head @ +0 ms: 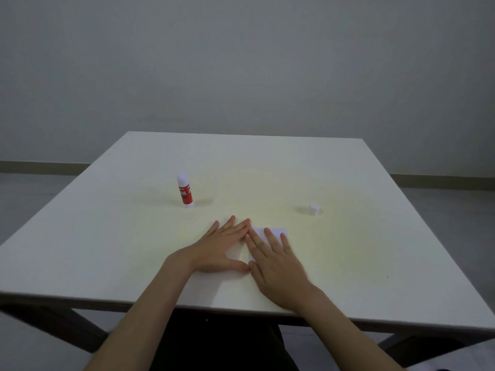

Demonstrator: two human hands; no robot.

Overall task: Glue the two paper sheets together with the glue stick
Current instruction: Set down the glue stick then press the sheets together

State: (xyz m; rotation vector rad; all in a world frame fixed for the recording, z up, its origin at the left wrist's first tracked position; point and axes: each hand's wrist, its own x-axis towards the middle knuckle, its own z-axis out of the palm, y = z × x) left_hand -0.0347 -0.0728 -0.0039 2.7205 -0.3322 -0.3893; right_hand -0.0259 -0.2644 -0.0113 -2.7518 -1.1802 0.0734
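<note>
A small white paper point(276, 232) lies flat on the white table point(348, 250), mostly covered by my hands; I cannot tell one sheet from two. My left hand point(222, 247) lies flat, palm down, on its left part. My right hand point(276, 261) lies flat on its right part, fingers spread. The thumbs meet near the front edge of the paper. A red glue stick point(185, 191) with white ends stands upright at the far left, apart from both hands. Its white cap point(314, 209) stands on the table to the far right.
The table's front edge point(214, 306) runs just behind my wrists. A grey wall and floor lie beyond the table.
</note>
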